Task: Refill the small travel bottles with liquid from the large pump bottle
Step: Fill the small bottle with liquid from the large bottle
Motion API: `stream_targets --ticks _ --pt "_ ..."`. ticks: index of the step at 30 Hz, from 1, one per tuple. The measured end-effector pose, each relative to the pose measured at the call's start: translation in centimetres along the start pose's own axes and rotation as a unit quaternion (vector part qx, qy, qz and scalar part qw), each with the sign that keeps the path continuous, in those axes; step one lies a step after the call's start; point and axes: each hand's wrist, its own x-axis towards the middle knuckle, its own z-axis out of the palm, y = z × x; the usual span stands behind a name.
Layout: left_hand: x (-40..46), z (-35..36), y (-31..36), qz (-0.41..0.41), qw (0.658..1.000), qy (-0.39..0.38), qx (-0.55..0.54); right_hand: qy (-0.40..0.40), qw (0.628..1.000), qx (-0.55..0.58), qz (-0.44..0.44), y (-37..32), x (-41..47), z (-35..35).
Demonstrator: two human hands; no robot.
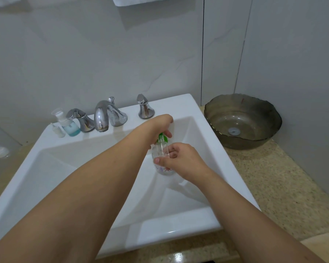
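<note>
Held over the white sink, right of centre: a clear plastic bottle with a green part at its top, long axis nearly upright, neck tipped slightly toward 12 o'clock. Wrapped around the lower body from 4 o'clock, the right hand, thumb and fingers curled on the clear wall. Reaching across from 8 o'clock, the left hand, wrist bent down, fingers closed on the green top just beyond the neck. Nearer to the cap, the left; steadying, the right. Probably unscrewing or pressing the top; cannot tell which. Well apart at 10 o'clock, by the chrome faucet, a small bottle of blue liquid and a tiny clear one.
</note>
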Motion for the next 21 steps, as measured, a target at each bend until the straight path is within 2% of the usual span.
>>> stream_targets --ticks 3,8,13,21 --pt "0.1 -0.1 -0.3 -0.007 1.0 0.0 -0.003 0.0 1.0 -0.004 -0.001 0.1 0.1 0.0" --pt "0.7 1.1 -0.3 0.038 0.998 0.053 0.002 0.004 0.999 -0.051 0.014 0.5 0.3 0.1" --pt "1.1 1.2 -0.6 0.043 0.997 0.056 -0.037 0.001 0.999 -0.051 0.012 0.5 0.4 0.1" --pt "1.1 1.0 -1.1 -0.032 0.996 0.0 -0.089 0.006 0.998 -0.059 0.001 0.4 0.1 -0.1"
